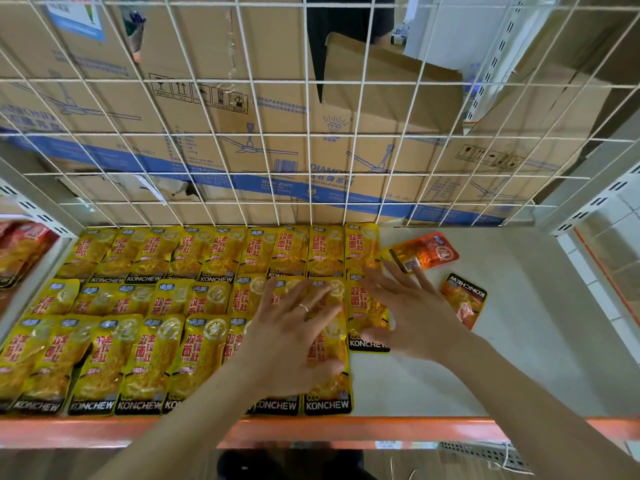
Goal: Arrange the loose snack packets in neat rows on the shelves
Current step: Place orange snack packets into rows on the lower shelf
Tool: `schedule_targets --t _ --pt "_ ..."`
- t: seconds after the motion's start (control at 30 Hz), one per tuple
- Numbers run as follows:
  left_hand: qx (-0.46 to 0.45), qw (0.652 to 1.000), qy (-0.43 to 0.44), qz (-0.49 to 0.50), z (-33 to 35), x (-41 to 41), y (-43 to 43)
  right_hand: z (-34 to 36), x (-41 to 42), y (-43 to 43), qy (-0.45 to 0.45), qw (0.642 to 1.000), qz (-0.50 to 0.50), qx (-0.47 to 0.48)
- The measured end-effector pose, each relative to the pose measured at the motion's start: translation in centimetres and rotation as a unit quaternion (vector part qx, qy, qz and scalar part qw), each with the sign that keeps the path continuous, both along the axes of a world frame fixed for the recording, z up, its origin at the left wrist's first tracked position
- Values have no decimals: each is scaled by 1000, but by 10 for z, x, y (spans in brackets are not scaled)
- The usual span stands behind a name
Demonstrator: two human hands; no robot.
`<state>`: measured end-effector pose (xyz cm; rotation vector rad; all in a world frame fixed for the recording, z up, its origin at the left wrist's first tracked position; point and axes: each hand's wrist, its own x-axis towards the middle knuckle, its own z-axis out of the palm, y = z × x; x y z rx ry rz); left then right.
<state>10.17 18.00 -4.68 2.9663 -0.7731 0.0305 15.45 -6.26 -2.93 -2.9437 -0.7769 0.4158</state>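
Setting: a white shelf (450,368) with an orange front lip (104,433), seen from above; a person reaches over it with both bare arms.
Yellow packets: flat yellow packets (145,351) cover the shelf from 9 o'clock to the middle. They lie in three rows running left to right, edges overlapping, black brand bands toward the front.
Left hand: the left hand (294,341) lies palm down, fingers straight and spread. It presses flat on the packets at the right end of the front and middle rows and grips nothing. A ring (303,308) sits on one finger.
Right hand: the right hand (408,313) is palm down with fingers straight and fanned toward 12 o'clock, holding nothing. Its thumb rests on the end packet (367,320) of the middle row.
Loose packets: an orange packet (438,251) lies tilted at 1 o'clock of the right hand, near the back. A barcode shows at its left end, just beside the fingertips; whether they touch cannot be told. A second orange packet (464,301) lies at 3 o'clock of that hand, apart from the rows, tilted, brand band toward the back.
Behind: a white wire grid (311,133) stands upright at 12 o'clock, with cardboard boxes (207,98) printed with ceiling-fan drawings beyond it.
Far left: red packets (20,251) lie at 9 o'clock on the neighbouring shelf.
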Motion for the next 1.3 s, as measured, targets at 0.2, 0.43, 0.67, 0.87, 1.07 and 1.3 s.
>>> schedule_targets --t 0.2,0.43,0.67,0.87,1.07,1.3 --pt "13 999 47 4 7 3 0 4 3 3 23 1000 -9 5" --pt "-34 999 0 16 25 33 -47 22 -19 -47 -55 962 -251 94" --pt "-36 999 14 21 26 98 -132 14 -40 -71 -49 932 -348 88" --pt "-1 999 37 18 6 121 -163 7 -38 -97 -33 993 -111 25" --pt "-68 987 115 93 14 124 -173 15 -17 -103 -36 990 -105 -91" --pt "-360 869 267 209 21 111 -157 23 -4 -116 66 896 -394 192"
